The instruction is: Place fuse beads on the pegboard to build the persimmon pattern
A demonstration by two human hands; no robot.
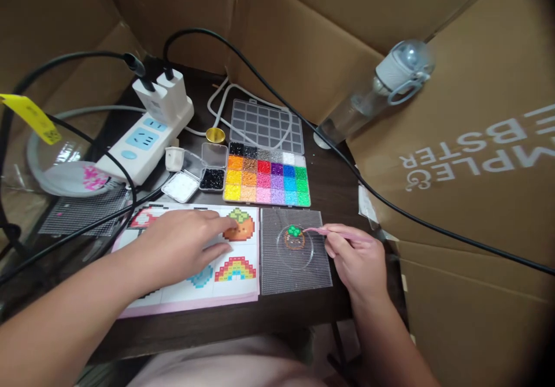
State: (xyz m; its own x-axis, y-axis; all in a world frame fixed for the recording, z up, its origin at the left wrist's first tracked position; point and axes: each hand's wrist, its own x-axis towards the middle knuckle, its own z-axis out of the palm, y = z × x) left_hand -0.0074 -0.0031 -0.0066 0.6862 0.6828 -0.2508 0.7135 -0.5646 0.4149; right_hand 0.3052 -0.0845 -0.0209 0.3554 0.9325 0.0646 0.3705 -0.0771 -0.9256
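My left hand rests on a printed pattern sheet, its index finger stretched out onto the orange persimmon picture and its thumb apart below. A rainbow picture is printed under it. My right hand pinches pink tweezers, whose tip touches or hovers just above the bead figure on the clear pegboard; I cannot tell which. That bead figure has green beads on top and a brown-orange ring outline below. Any bead in the tweezer tip is too small to make out.
Behind the pegboard lies a compartment box of coloured beads with its lid open. Small boxes of black beads and white beads sit beside it. A power strip, black cable, water bottle and cardboard walls surround the table.
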